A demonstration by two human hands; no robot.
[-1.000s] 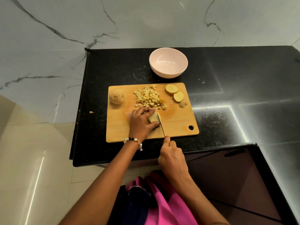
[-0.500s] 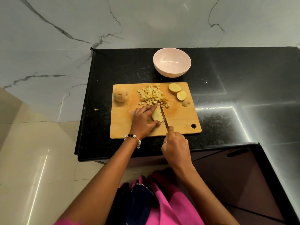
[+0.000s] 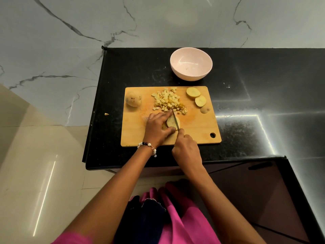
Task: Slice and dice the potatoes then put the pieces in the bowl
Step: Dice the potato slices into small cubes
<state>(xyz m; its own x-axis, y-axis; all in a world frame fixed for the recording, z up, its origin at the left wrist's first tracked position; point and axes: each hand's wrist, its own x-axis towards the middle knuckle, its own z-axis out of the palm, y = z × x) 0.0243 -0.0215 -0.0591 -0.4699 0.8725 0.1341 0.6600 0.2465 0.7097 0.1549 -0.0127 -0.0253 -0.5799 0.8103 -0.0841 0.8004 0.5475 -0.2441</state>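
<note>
At frame centre, on the smooth wooden board [image 3: 197, 127], the left hand [image 3: 158, 128] grips a rounded potato piece [image 3: 173, 121]; the right hand [image 3: 187, 149] clasps the thin steel knife [image 3: 175, 120] cutting it.

The wooden cutting board [image 3: 197, 127] lies on the black countertop [image 3: 263, 95]. Near its middle the left hand [image 3: 157, 128] holds a potato piece [image 3: 173, 121], and the right hand [image 3: 187, 149] grips a knife [image 3: 175, 120] whose blade rests across this piece. A pile of diced potato [image 3: 168, 102] is at the board's far side, a whole potato [image 3: 133, 99] at its far left corner, three potato slices [image 3: 198, 98] at its far right. The pink bowl [image 3: 191, 63] stands behind the board.
</note>
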